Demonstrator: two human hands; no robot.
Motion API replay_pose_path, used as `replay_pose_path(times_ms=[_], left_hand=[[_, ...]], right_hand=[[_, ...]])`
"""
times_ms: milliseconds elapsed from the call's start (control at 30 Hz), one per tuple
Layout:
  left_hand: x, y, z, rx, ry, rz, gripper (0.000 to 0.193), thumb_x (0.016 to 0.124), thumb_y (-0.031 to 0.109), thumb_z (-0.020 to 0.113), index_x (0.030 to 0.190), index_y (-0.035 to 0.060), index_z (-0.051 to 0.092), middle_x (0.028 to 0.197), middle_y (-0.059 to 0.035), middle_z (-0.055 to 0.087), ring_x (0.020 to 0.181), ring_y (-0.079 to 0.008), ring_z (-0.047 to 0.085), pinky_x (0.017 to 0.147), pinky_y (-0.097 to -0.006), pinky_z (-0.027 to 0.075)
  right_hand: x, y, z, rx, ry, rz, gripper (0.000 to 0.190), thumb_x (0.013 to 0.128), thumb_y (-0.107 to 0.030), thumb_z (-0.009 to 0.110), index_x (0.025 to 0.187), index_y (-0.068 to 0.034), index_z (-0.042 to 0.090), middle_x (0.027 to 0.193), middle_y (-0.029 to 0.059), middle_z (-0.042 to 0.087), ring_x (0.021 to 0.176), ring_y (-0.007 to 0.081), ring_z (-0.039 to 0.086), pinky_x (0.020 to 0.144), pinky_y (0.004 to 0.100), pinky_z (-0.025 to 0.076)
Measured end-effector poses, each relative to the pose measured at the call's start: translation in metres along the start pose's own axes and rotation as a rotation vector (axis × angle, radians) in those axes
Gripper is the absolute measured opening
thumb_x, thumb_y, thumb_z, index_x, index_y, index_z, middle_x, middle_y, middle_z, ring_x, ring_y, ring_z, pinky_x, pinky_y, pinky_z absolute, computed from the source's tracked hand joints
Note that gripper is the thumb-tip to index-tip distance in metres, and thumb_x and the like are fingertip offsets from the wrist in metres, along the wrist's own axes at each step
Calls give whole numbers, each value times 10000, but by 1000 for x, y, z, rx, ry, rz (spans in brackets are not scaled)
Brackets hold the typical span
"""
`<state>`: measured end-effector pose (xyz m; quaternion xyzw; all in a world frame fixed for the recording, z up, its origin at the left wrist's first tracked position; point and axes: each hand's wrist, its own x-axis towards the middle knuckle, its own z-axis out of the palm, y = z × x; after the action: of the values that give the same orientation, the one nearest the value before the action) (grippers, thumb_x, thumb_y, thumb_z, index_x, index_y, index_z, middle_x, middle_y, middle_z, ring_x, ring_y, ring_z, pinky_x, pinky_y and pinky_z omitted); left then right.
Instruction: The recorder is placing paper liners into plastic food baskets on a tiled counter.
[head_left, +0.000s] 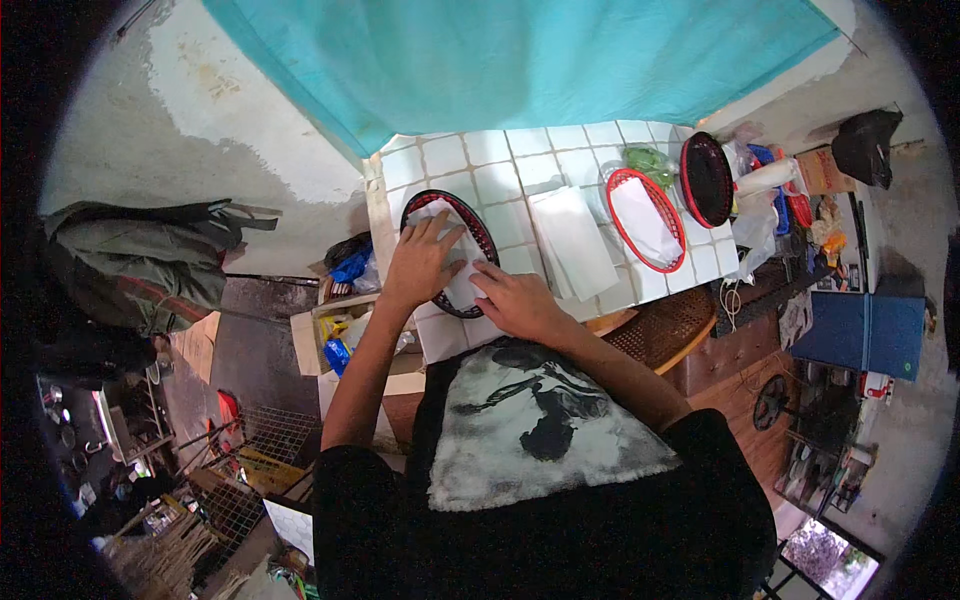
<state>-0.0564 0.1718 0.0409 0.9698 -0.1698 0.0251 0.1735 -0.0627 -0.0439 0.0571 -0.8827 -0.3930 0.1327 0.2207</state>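
A black-rimmed oval plastic basket (489, 248) with red showing inside its wall lies on the white tiled counter (495, 182). White paper (466, 289) lines its bottom. My left hand (422, 259) lies over the basket's left side, its fingers spread and resting on the paper. From the right, my right hand (517, 301) reaches over the rim, fingertips on the paper near the basket's middle. Neither hand lifts anything. Part of the paper and the basket's left rim are hidden beneath the hands.
Right of the basket lies a stack of white paper sheets (574, 244). Beyond it are a red oval basket (613, 214) lined with paper, a bag of greens (649, 164) and stacked dark baskets (706, 180). A teal curtain (525, 64) hangs behind; a wicker chair (664, 330) stands below the counter.
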Motion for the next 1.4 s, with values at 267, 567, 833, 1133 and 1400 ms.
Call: replay_pose_path(times_ms=[267, 567, 833, 1133, 1400], left_hand=[[-4, 3, -3, 4, 30, -6, 520, 815, 263, 703, 1294, 110, 570, 1410, -184, 467, 1245, -364, 475, 1031, -492, 372], [-17, 22, -5, 0, -9, -35, 487, 822, 257, 700, 1268, 98, 588, 1398, -190, 477, 1261, -363, 464, 1042, -471, 360], [-28, 17, 3, -232, 643, -548, 271, 809, 93, 716, 1060, 24, 641, 1026, -151, 636, 997, -316, 580, 902, -415, 430], [-38, 5, 28, -493, 739, -740, 217, 776, 69, 758, 945, 13, 635, 658, -58, 580, 591, -151, 548, 600, -303, 454], [-40, -8, 38, -661, 752, -863, 210, 749, 62, 810, 845, -4, 636, 675, 4, 593, 606, -71, 517, 557, -235, 414]], right_hand=[[-24, 18, -7, 297, 272, 87, 216, 888, -186, 639, 1070, -70, 634, 1101, 94, 647, 771, 289, 664, 665, 389, 522], [-75, 92, -46, 226, 712, 425, 135, 848, -34, 678, 980, -17, 659, 855, 80, 630, 589, 136, 508, 551, 272, 420], [-44, 46, -25, 596, 404, 354, 168, 871, -123, 680, 1013, -35, 667, 823, 68, 659, 640, 119, 560, 581, 270, 453], [42, 41, 0, 466, 288, 372, 222, 814, -235, 720, 902, -51, 632, 686, 124, 641, 700, 322, 645, 653, 423, 499], [52, 44, 12, 481, 385, 384, 232, 739, -209, 767, 818, -38, 632, 667, 130, 635, 692, 314, 651, 652, 413, 507]])
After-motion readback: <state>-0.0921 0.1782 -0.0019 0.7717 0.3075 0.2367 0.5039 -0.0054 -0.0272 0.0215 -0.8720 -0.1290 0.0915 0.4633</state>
